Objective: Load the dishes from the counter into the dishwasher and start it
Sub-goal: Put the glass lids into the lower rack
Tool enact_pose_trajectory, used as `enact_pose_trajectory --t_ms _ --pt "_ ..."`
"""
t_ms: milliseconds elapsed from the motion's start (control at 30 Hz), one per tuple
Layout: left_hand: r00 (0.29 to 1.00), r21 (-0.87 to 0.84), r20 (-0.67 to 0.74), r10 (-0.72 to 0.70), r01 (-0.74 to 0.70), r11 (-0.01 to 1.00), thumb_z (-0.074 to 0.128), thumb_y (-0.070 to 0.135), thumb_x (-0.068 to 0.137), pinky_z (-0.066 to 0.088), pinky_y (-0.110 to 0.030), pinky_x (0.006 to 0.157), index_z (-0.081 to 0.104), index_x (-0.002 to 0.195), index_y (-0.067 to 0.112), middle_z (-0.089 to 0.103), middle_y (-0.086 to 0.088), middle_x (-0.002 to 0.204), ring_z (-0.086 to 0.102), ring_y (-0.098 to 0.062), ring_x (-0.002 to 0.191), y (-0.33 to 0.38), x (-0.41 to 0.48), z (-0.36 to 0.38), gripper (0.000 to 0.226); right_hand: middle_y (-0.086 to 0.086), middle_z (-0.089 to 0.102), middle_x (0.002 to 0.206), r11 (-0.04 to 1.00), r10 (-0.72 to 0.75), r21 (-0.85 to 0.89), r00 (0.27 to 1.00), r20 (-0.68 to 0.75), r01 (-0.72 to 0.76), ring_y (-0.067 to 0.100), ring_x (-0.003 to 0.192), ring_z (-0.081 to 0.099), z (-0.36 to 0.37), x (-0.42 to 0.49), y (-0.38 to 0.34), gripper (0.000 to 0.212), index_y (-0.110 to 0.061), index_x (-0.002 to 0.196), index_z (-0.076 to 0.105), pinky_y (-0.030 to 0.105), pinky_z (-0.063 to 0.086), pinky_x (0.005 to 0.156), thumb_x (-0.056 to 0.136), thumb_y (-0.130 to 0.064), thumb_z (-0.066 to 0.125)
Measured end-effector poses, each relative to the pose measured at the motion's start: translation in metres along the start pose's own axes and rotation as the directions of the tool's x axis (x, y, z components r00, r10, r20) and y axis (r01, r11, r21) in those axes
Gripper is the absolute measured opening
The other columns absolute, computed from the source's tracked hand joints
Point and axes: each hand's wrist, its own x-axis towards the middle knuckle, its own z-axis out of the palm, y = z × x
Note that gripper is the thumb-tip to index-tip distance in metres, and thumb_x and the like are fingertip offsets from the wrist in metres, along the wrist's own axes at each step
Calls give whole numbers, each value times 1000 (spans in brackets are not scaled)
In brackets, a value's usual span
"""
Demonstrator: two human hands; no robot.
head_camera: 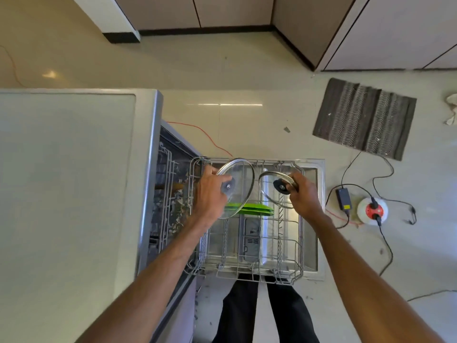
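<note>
While we are holding two glass lids above the far end of the lower rack [291, 243], the larger lid [241, 177] is hanging tilted on the left. The smaller lid [270, 194] is sitting just beside it on the right, their rims near but apart. Our left hand [210, 191] is gripping the larger lid, fingers curled about the knob at its centre. Our right hand [305, 196] is pinching the smaller lid's metal rim, fingers pressed together beside the black knob. Below them, green plates [257, 209] are standing across the tines, and the rack is resting out over the open dishwasher door [319, 219].

We are judging glass on glass to be the main risk. If we are lowering both lids at once, the rims could be knocking each other or the plates. A pinch at the rim alone could be letting the smaller lid swing or slip. A black power adapter [343, 199] and its cables are lying on the floor to our right, where a foot could be catching them.
</note>
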Motion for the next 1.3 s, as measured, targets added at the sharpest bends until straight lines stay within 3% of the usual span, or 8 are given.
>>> enact_pose_trajectory --t_ms 133,333,567,667,800,867,1167,1300 --pt "1000 32 0 -8 8 999 66 7 91 33 -16 51 64 131 17 48 -4 116 46 -11 89 -2 14 28 41 5 62 86 999 29 -26 1000 6 -29 23 76 57 10 15 24 28 -14 97 58 34 45 62 88 12 54" --pt "999 53 22 -27 26 998 71 5 87 56 -29 82 63 132 17 47 -3 117 53 -17 96 1 27 56 47 7 67 96 998 56 -18 998 6 -56 24 85 64 19 20 53 32 -10 111 62 35 55 67 89 12 57" --pt "1000 53 15 -13 12 999 66 18 94 49 -18 66 61 134 18 42 2 111 50 -10 86 -11 39 75 40 0 70 95 991 -130 30 988 77 128 19 86 64 10 36 55 20 -18 110 67 37 54 76 96 -7 60" --pt "999 51 34 27 -29 998 71 23 90 54 -26 79 62 133 16 44 0 109 53 -15 93 -21 44 74 44 -7 70 91 975 -222 19 971 90 222 12 83 63 -1 46 46 23 -20 111 72 28 47 74 93 -8 65" --pt "991 35 105 84 -88 995 73 59 71 50 -30 88 64 130 16 49 -6 116 50 -15 97 -19 47 70 73 -6 72 85 955 -287 -26 942 175 296 11 80 62 -9 58 25 19 -22 105 76 22 43 70 90 -11 70" --pt "985 66 126 121 -130 989 73 67 68 51 -32 85 71 121 20 47 -3 114 49 -13 95 -14 49 69 70 -4 71 79 938 -340 7 911 235 348 14 75 61 -8 63 10 11 -19 95 77 24 41 67 89 -11 72" --pt "992 4 -32 123 -123 992 80 40 80 36 -21 73 78 103 15 52 0 103 51 -13 94 -22 65 61 34 -2 72 78 917 -393 210 859 327 340 22 76 69 3 79 -19 9 -17 94 78 46 59 74 85 -18 79" --pt "992 13 -72 105 -104 995 80 38 81 39 -16 66 78 101 17 52 2 100 52 -12 89 -24 67 60 29 -3 76 89 914 -350 302 903 250 271 10 84 72 2 69 -16 25 -14 100 77 28 59 78 79 -23 86"
